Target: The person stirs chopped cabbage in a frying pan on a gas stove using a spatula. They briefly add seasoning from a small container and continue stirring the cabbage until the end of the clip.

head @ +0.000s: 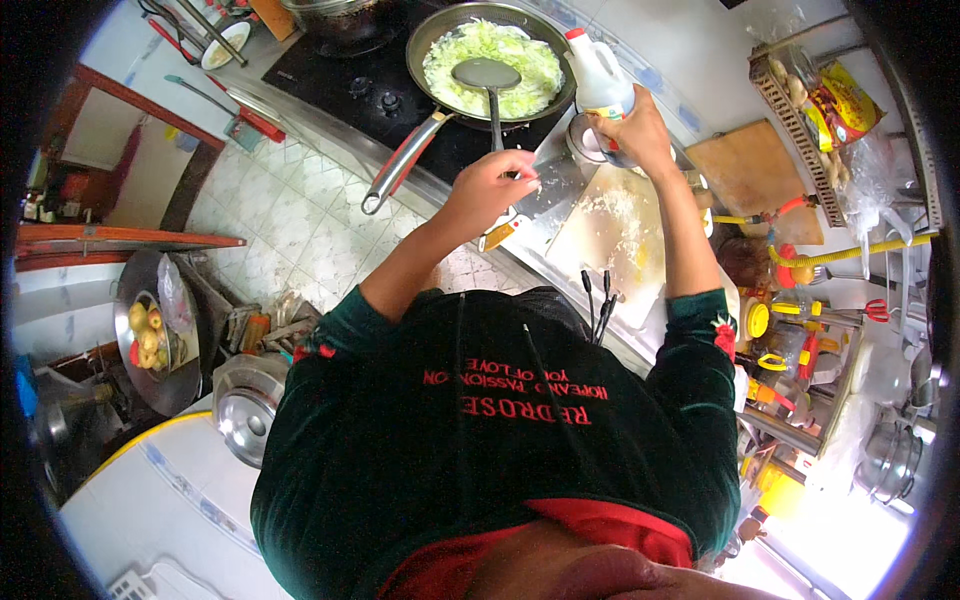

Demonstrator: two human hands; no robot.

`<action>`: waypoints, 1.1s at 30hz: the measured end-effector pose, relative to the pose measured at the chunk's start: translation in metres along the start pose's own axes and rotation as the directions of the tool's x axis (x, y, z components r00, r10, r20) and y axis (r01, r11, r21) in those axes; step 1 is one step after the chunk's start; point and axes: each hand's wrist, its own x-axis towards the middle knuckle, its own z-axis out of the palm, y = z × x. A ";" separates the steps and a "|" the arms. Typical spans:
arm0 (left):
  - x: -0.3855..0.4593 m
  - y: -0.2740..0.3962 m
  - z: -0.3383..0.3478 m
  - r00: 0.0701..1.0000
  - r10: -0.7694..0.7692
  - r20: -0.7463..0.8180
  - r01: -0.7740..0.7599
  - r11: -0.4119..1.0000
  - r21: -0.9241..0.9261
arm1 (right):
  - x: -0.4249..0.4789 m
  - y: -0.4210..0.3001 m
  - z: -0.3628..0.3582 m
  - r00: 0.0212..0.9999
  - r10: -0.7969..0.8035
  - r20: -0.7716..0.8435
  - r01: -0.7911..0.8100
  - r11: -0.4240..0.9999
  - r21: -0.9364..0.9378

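My right hand grips a white plastic jug with a red cap and a handle, held upright beside the frying pan. The frying pan stands on the black cooktop, its metal handle pointing towards me. A layer of shredded pale green vegetable covers its bottom. The head of a metal spatula lies on the vegetable, and its shaft reaches back to my left hand. The left fingers are curled, with thumb and fingertips close together; whether they hold the shaft is unclear.
A cutting board with pale crumbs lies on the counter to the right, near a small bowl. A wooden board leans against the wall. Jars and utensils crowd the right side. A pot stands at the cooktop's left.
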 end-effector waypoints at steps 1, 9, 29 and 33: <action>-0.009 -0.001 -0.012 1.000 0.010 -0.003 -0.010 1.000 -0.009 | 0.010 -0.003 0.002 0.997 0.046 0.064 -0.044 0.999 -0.026; -0.052 -0.004 -0.097 0.987 -0.069 -0.142 0.058 0.995 -0.082 | 0.055 -0.012 0.023 0.957 0.230 0.177 -0.191 0.958 -0.212; -0.028 0.005 -0.090 0.996 -0.067 0.064 0.075 0.988 -0.139 | 0.002 0.035 0.053 0.959 0.248 -0.136 -0.164 0.879 0.448; -0.021 0.004 -0.067 0.992 -0.068 0.105 0.088 0.977 -0.196 | -0.060 0.013 0.042 0.942 0.326 -0.075 -0.207 0.744 0.635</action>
